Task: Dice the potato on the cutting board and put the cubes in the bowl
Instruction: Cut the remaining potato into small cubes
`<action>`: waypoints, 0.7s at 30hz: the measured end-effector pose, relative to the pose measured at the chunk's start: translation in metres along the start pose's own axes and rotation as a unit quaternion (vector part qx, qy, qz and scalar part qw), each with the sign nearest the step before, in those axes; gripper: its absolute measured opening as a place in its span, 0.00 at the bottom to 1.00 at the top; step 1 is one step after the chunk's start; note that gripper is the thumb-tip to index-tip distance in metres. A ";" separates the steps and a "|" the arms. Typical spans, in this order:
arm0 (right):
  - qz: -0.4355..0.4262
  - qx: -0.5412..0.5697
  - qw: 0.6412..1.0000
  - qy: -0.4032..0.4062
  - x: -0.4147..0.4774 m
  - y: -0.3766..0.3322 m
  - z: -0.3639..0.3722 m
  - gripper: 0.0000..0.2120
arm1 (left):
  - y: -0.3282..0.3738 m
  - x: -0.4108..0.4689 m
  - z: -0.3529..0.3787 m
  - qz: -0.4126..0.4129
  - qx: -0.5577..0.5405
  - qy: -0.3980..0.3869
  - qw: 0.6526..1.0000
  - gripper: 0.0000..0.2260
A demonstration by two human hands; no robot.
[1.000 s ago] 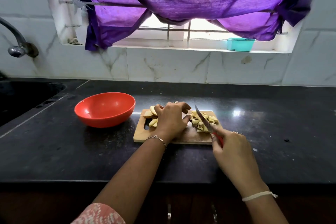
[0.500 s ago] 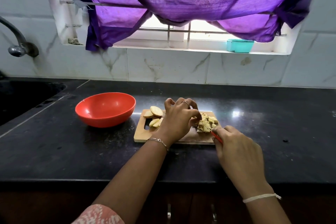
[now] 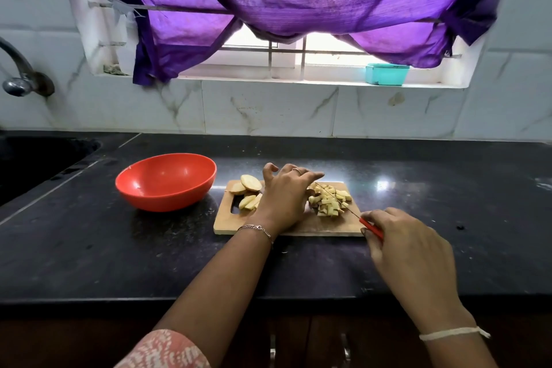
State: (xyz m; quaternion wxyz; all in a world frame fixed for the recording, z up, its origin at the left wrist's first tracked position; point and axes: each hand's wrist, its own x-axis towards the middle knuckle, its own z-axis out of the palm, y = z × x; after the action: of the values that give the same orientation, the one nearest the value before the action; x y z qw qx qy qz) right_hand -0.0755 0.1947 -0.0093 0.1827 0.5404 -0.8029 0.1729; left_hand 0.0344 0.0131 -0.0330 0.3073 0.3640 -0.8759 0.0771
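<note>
R hand [image 3: 409, 251] nearest, gripping the red-handled knife [image 3: 339, 202], blade laid across the potato cubes [image 3: 327, 206] on the cutting board [image 3: 298, 228]. L hand [image 3: 283, 197] rests on the board btwn cubes & slices [image 3: 251, 184]; can't tell if it holds anything. Bowl [image 3: 167, 185] sits on the worktop [image 3: 119, 248] just left of the board.

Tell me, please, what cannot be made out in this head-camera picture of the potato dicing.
- Head view: whatever lies under the left hand on the cutting board; the hand covers it.
- Head view: the knife handle, mostly hidden inside the right hand; its blade shows edge-on as a thin line.
- Head view: the sink, dark and cut off by the left edge.
</note>
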 end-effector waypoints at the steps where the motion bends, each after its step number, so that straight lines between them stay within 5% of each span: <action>1: 0.003 0.006 1.000 -0.002 0.000 0.000 0.000 0.12 | -0.001 0.000 -0.001 -0.013 -0.004 -0.002 1.000 0.18; 9: 0.009 0.117 0.993 0.007 0.002 -0.008 0.009 0.14 | -0.026 -0.005 -0.020 -0.130 -0.035 0.029 0.990 0.14; 13: -0.011 0.191 0.981 -0.014 0.008 -0.023 0.025 0.22 | -0.050 -0.015 -0.038 -0.118 0.037 -0.032 0.992 0.14; 21: -0.029 0.207 0.978 0.000 0.016 -0.049 0.047 0.22 | -0.067 -0.030 -0.055 -0.126 -0.033 -0.084 0.988 0.12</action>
State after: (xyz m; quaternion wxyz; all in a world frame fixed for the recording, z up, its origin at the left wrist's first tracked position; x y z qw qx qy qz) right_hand -0.0399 0.1423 -0.0385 0.0715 0.5897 -0.7336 0.3302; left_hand 0.1229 0.0023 -0.0130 0.2522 0.4658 -0.8479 -0.0222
